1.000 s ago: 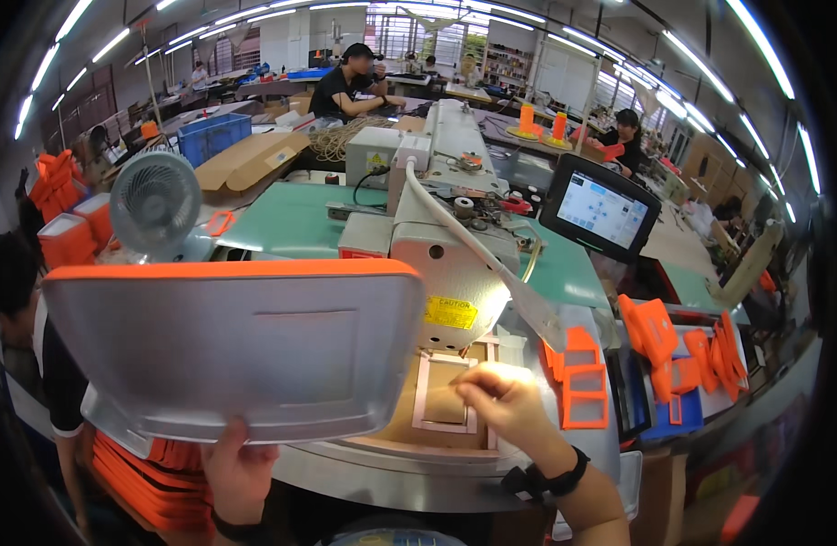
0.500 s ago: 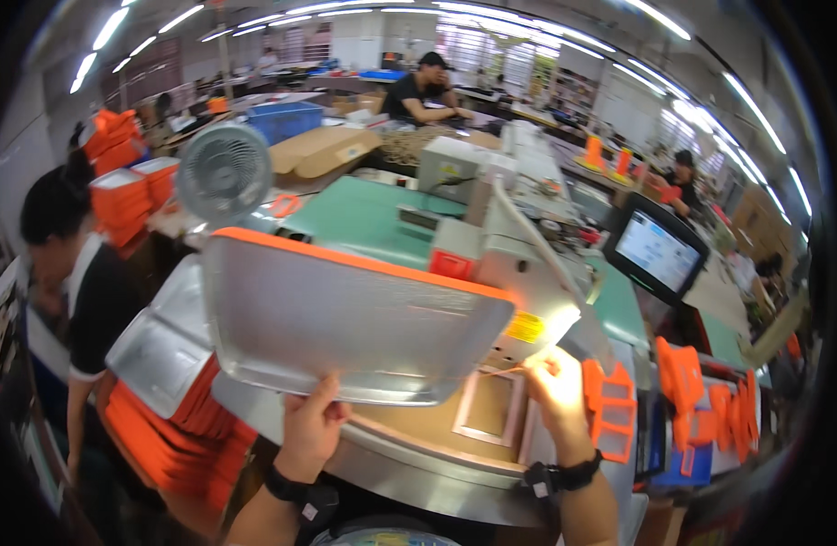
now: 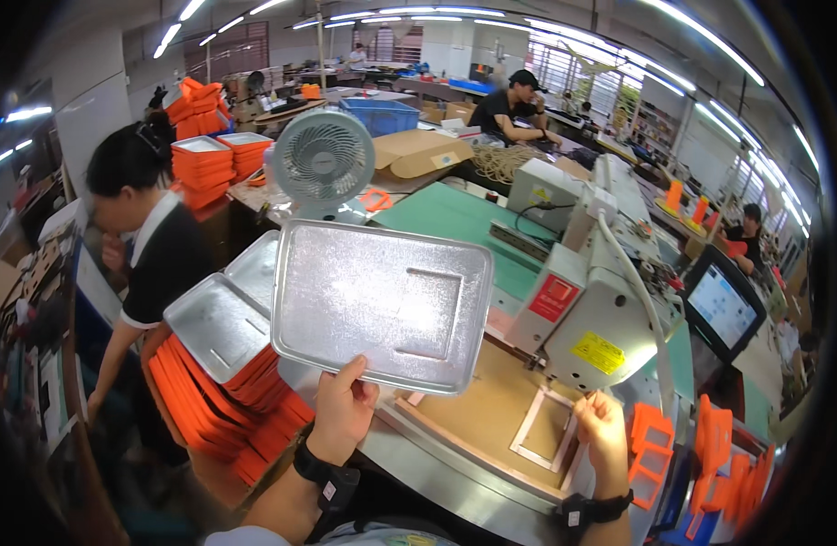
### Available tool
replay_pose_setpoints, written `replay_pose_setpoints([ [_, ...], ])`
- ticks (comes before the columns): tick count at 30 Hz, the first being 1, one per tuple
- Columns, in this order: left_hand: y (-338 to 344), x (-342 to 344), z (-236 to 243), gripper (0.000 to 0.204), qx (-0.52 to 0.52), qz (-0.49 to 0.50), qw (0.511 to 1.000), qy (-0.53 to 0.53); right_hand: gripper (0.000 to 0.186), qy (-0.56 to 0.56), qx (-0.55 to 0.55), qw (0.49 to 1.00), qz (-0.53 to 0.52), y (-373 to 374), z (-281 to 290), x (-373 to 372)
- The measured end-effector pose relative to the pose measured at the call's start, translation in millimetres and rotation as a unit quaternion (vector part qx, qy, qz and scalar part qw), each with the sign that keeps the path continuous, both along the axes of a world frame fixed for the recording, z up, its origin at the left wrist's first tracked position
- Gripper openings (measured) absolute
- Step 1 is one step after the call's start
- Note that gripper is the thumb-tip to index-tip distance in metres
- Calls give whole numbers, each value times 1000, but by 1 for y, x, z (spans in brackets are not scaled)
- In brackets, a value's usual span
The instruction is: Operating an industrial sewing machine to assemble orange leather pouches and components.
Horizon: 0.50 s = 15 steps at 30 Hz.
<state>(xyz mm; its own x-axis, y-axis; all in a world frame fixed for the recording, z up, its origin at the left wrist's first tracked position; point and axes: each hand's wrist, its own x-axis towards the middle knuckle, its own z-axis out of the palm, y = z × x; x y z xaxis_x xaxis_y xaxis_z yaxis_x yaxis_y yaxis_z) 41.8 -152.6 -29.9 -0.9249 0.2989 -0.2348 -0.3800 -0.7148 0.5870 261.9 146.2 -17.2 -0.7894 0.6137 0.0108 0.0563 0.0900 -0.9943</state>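
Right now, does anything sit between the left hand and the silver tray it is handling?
No. The left hand already grips the silver tray by its near edge, holding it up clear of the tray stack. The right hand rests by the frame.

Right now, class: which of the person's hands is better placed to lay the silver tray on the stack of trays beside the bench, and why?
The left hand. It already grips the silver tray by its lower edge, and the stack of trays lies on that side. The right hand rests on the rectangular frame at the sewing machine.

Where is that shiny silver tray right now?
The silver tray is held up in the left hand, centre of the head view, in front of the white fan, beside the sewing machine.
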Motion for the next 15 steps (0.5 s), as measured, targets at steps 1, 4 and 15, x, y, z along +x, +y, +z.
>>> replay_pose_setpoints([
  [1, -2, -4, -3, 2, -2, 11, 1000, -7, 14, -24, -4, 1000, 3, 1, -3, 2],
  [4, -12, -14, -9, 3, 26, 3, 999, -30, 16, -34, -34, 999, 1, 3, -8, 1],
  [15, -42, -45, -23, 66, 441, -336, 827, -93, 14, -9, 33, 999, 10, 48, -58, 8],
])
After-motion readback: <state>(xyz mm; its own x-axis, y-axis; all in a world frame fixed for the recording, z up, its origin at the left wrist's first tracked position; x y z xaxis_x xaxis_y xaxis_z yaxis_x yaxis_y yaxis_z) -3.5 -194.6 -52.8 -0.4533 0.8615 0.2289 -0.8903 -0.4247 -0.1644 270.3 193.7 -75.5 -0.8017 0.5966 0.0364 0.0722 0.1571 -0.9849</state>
